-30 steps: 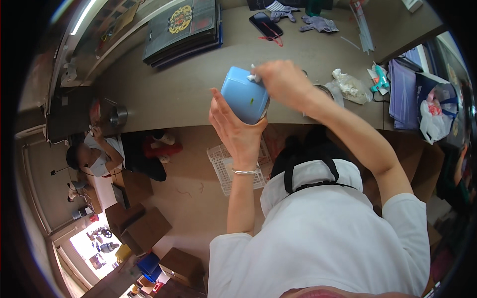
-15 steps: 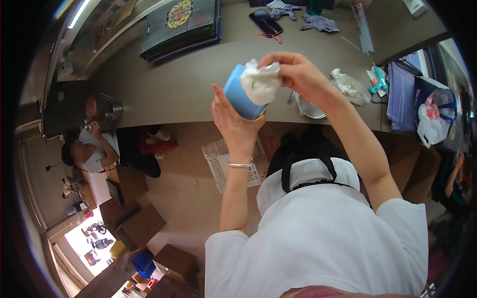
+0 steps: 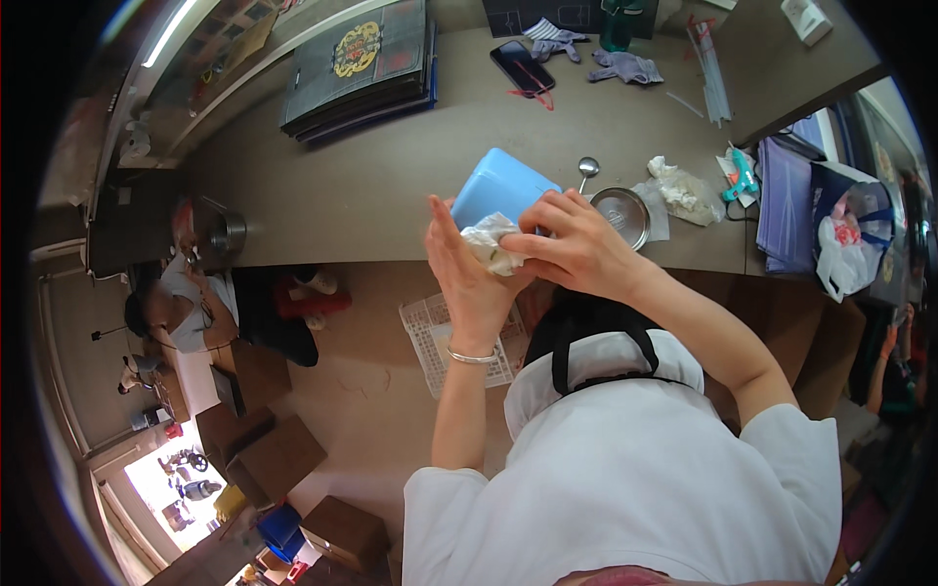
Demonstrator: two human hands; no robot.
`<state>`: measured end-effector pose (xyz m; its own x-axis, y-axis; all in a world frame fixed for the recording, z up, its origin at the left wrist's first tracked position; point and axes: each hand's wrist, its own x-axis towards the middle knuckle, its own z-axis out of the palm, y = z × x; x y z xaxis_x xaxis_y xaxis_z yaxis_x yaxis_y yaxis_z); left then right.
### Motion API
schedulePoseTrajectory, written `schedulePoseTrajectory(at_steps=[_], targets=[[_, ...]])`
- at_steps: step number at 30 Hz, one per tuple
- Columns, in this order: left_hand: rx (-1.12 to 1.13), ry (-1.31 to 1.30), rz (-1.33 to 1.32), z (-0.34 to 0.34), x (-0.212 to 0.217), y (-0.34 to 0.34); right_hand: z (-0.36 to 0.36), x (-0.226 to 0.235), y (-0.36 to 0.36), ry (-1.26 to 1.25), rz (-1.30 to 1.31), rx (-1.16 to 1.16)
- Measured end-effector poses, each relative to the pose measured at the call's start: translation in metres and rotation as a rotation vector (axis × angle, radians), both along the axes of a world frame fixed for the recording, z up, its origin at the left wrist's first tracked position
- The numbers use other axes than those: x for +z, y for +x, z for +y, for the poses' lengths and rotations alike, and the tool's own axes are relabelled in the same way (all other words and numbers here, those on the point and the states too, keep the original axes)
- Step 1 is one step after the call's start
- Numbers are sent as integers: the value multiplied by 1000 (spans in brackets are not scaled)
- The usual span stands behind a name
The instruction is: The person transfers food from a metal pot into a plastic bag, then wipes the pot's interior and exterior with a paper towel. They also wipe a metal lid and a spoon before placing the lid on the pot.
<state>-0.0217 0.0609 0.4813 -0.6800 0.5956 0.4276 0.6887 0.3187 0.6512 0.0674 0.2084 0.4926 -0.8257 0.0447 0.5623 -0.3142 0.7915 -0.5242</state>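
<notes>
Holding the box – blue, tilted, with rounded corners – the left hand cups its near side, a bracelet round the wrist. Its thumb and palm show, but how far the other fingers wrap underneath cannot be told. From the opposite side comes the right hand, its fingers grasping a crumpled white tissue that rests against the near part of the box. Both hands have the box up in front of the body, over the near edge of the worktop.

Just past the right hand sits a round metal dish, a spoon beside it. To the right of these lies a clear bag with white stuff inside, then a teal glue gun. Farther back, dark folders are piled on the left; a phone lies mid-worktop – red string across it – with pale purple gloves nearby and a green bottle beyond.
</notes>
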Motion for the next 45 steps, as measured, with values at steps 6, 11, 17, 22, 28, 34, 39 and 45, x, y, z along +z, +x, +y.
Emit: schedulePoseTrajectory(at_steps=[6, 11, 17, 22, 28, 34, 39, 45], targets=[[-90, -99, 136, -10, 5, 8, 20, 18, -22, -130, 84, -173], [-164, -148, 426, -31, 9, 0, 67, 9, -13, -629, -29, -118], [-264, -135, 622, -37, 15, -19, 80, 66, -17, -262, -91, -95], [-269, -156, 639, -36, 19, -25, 29, 56, -7, -237, -96, 45], [-322, -194, 364, -37, 13, -8, 36, 46, 28, -166, -200, 233], [-263, -74, 73, -37, 19, -8, 66, 36, 46, -670, -243, 58], [-255, -93, -84, -28, 23, 3, 35, 7, 23, -339, -69, -98], [-228, -196, 9, -22, 5, 6, -13, -1, 37, 129, -105, -104]])
